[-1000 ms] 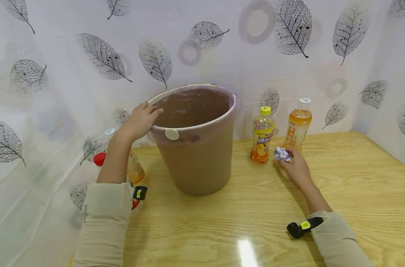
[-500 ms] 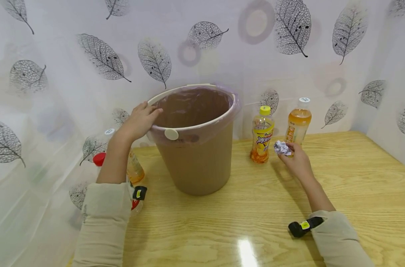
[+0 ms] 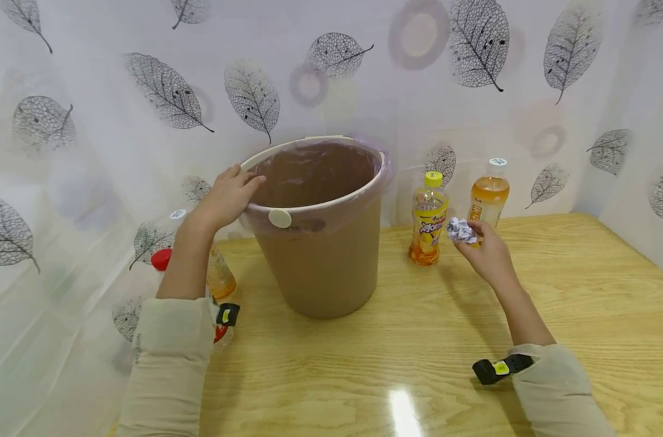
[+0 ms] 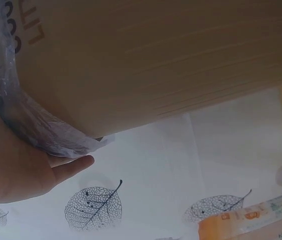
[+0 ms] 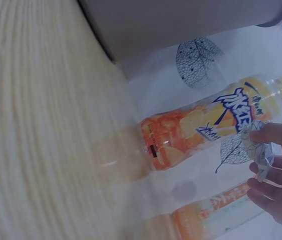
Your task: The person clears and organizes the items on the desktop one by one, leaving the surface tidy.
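Observation:
My left hand (image 3: 224,197) holds the rim of a brown trash bin (image 3: 331,261) lined with a thin purple bag; in the left wrist view one finger (image 4: 75,167) lies along the outside of the bag edge. My right hand (image 3: 487,252) pinches a crumpled ball of paper (image 3: 461,230) between thumb and fingers, raised above the table. Just left of the paper stands a yellow-capped drink bottle (image 3: 430,227). Behind the right hand is a white-capped bottle (image 3: 490,194) of orange drink, its lower part mostly hidden. In the right wrist view the paper ball (image 5: 258,147) overlaps the yellow-capped bottle.
Left of the bin, partly behind the left arm, stand a bottle with orange drink (image 3: 220,276) and a red-capped bottle (image 3: 161,259). A leaf-patterned sheet (image 3: 359,103) hangs along the back and sides of the wooden table (image 3: 309,370).
My right hand has lifted the paper ball upward from near the tabletop, in front of the white-capped bottle. The left hand stays on the bin's rim.

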`<move>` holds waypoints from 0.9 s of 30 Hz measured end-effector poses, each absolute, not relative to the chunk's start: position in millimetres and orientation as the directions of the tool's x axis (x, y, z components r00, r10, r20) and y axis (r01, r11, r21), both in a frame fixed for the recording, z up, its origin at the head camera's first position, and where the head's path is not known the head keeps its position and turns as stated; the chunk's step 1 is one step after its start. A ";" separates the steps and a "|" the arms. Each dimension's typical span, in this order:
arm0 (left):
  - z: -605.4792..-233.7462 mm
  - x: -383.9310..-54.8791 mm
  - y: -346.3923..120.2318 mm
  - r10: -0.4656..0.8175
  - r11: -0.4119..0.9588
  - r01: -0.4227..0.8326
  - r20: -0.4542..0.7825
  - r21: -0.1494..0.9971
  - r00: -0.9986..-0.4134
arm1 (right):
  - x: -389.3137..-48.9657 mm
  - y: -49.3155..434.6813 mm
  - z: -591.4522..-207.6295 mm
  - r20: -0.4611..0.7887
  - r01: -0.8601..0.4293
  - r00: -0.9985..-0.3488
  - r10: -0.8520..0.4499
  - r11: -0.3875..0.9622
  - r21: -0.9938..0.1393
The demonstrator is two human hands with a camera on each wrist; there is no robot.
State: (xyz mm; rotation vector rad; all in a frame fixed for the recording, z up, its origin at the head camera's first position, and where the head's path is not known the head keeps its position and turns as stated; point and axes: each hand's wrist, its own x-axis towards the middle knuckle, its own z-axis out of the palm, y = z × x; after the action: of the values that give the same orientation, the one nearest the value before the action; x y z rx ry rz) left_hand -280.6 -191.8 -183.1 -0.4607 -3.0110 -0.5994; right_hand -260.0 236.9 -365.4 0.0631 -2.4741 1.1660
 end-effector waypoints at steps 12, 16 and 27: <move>-183.2 -280.5 -191.0 0.283 0.877 0.299 0.099 0.376 -0.954 | -246.5 228.6 -333.2 0.369 -0.227 -0.924 0.097 0.637 -0.736; -183.2 -281.2 -191.8 0.283 0.878 0.297 0.092 0.375 -0.955 | -241.9 224.7 -325.1 0.355 -0.223 -0.931 0.084 0.638 -0.737; -182.3 -282.2 -191.5 0.281 0.884 0.296 0.094 0.362 -0.955 | -234.1 216.5 -312.6 0.356 -0.250 -0.933 0.050 0.620 -0.743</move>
State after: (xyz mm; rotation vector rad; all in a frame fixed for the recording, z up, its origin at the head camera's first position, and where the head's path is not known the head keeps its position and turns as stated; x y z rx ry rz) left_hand -282.2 -191.5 -182.3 -0.4615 -3.0112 -0.5884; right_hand -234.1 216.5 -312.6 0.1608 -2.5043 1.2249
